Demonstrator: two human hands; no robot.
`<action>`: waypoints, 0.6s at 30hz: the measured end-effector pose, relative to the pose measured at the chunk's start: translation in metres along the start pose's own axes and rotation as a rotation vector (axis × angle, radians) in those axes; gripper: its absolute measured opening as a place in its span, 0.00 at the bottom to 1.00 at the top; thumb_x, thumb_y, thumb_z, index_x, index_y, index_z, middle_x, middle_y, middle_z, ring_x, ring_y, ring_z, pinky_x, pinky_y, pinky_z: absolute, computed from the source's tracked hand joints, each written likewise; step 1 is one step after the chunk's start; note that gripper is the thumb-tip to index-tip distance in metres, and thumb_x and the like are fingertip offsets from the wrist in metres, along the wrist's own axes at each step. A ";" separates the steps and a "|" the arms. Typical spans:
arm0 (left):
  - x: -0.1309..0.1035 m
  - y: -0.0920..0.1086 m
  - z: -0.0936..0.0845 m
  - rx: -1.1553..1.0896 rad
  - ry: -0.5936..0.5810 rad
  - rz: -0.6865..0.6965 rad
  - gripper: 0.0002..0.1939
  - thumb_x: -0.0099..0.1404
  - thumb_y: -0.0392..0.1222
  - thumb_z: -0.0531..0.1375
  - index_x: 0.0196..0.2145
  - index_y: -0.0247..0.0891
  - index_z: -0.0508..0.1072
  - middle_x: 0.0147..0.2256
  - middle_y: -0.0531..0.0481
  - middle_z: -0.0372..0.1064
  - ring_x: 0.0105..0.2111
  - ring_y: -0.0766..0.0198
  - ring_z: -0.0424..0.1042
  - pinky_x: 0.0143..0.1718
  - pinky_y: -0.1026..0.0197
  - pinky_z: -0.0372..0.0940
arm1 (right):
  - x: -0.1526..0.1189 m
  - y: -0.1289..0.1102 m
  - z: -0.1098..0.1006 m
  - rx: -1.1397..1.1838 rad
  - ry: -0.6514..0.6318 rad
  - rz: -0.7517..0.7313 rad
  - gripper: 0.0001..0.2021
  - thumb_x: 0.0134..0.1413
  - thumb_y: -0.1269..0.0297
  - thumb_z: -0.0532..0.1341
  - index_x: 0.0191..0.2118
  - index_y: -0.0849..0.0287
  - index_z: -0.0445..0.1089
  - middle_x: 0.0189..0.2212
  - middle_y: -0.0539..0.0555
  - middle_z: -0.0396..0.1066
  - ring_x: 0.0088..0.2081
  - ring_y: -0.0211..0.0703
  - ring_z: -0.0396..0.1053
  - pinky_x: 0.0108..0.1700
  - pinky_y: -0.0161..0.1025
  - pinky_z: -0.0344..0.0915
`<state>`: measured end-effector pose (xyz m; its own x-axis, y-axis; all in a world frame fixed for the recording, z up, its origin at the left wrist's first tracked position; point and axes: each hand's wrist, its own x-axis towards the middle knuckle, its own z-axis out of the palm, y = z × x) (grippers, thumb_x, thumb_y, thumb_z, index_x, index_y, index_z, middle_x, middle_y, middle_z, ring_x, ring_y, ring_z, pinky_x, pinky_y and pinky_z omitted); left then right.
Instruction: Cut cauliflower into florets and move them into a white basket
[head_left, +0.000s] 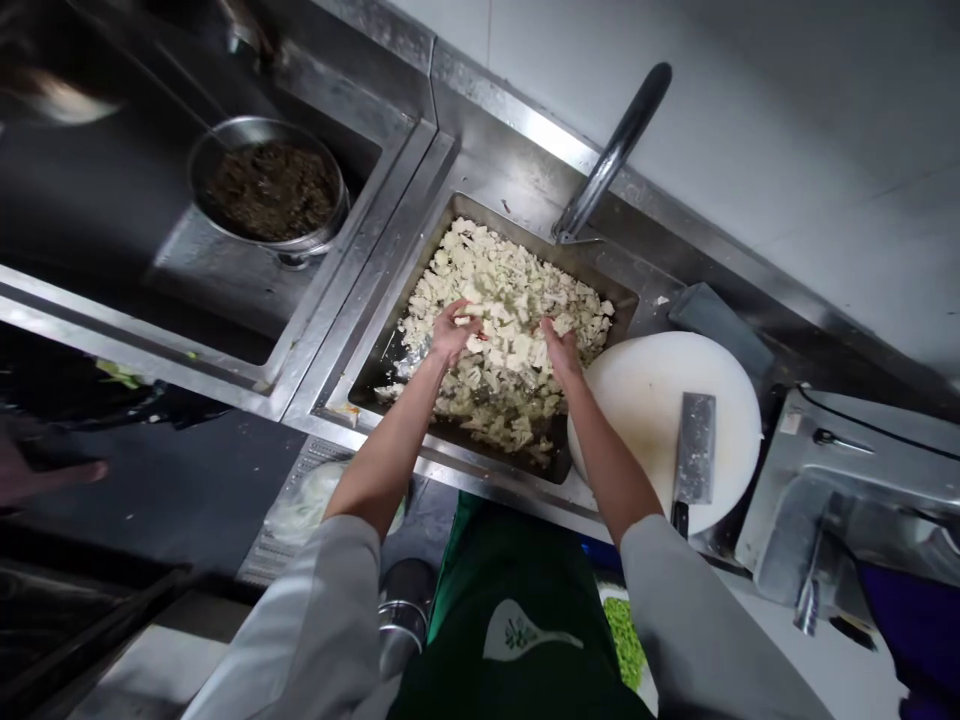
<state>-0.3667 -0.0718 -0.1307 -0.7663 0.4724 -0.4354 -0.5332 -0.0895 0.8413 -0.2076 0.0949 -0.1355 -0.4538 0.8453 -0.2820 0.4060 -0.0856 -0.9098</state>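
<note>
Cut cauliflower florets [517, 265] fill much of a steel sink basin [371, 375], with water showing along its near side. My left hand [452, 333] is among the florets on the left, its fingers curled around some of them. Facing it from the right, my right hand [561, 350] cups more florets, and its fingertips are partly hidden by them. Florets between the two hands look slightly blurred. Small red bits show by my left fingertips; what they are I cannot make out.
Right of the basin, a cleaver [696, 450] lies on a round white chopping board [637, 385]. A black-and-steel faucet [615, 150] rises behind the basin. On the left, a pan of dark food [274, 190] stands in another sink. Another person's hand [56, 475] shows at the left edge.
</note>
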 end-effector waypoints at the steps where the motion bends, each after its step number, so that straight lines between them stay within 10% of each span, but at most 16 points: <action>1: -0.002 0.002 0.000 0.001 -0.020 0.021 0.25 0.55 0.31 0.75 0.50 0.35 0.74 0.31 0.52 0.74 0.27 0.64 0.76 0.30 0.62 0.74 | 0.002 -0.004 -0.001 -0.029 0.035 0.024 0.26 0.61 0.41 0.64 0.51 0.60 0.72 0.50 0.63 0.79 0.58 0.54 0.75 0.60 0.48 0.72; 5: -0.011 -0.005 -0.012 0.085 -0.043 0.079 0.11 0.63 0.40 0.70 0.40 0.36 0.75 0.33 0.50 0.72 0.27 0.65 0.74 0.31 0.60 0.73 | 0.003 -0.003 -0.003 -0.212 0.034 -0.014 0.23 0.56 0.51 0.69 0.52 0.61 0.72 0.52 0.64 0.78 0.61 0.57 0.72 0.65 0.51 0.67; 9: -0.016 -0.007 -0.044 0.401 -0.076 0.240 0.10 0.65 0.42 0.67 0.43 0.38 0.75 0.49 0.43 0.74 0.47 0.55 0.76 0.56 0.48 0.71 | 0.009 0.002 -0.005 -0.354 -0.049 -0.153 0.27 0.53 0.59 0.69 0.58 0.59 0.71 0.58 0.62 0.75 0.63 0.55 0.70 0.69 0.51 0.63; 14: -0.022 0.003 -0.091 0.906 -0.006 0.190 0.32 0.60 0.58 0.73 0.55 0.39 0.74 0.66 0.33 0.60 0.71 0.27 0.50 0.69 0.29 0.52 | 0.038 -0.008 -0.014 -0.499 -0.141 -0.161 0.38 0.57 0.50 0.67 0.70 0.55 0.60 0.63 0.66 0.69 0.64 0.66 0.68 0.67 0.62 0.63; 18: -0.018 -0.011 -0.117 0.844 0.127 -0.033 0.50 0.50 0.66 0.77 0.62 0.38 0.68 0.65 0.30 0.61 0.74 0.22 0.42 0.70 0.31 0.51 | 0.068 -0.004 -0.023 -0.597 -0.109 -0.096 0.49 0.49 0.45 0.72 0.73 0.55 0.56 0.76 0.70 0.47 0.74 0.71 0.50 0.70 0.68 0.56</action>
<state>-0.3885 -0.1817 -0.1697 -0.8165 0.3565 -0.4540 -0.1487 0.6300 0.7622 -0.2215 0.1649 -0.1442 -0.5763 0.7730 -0.2652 0.7192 0.3256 -0.6138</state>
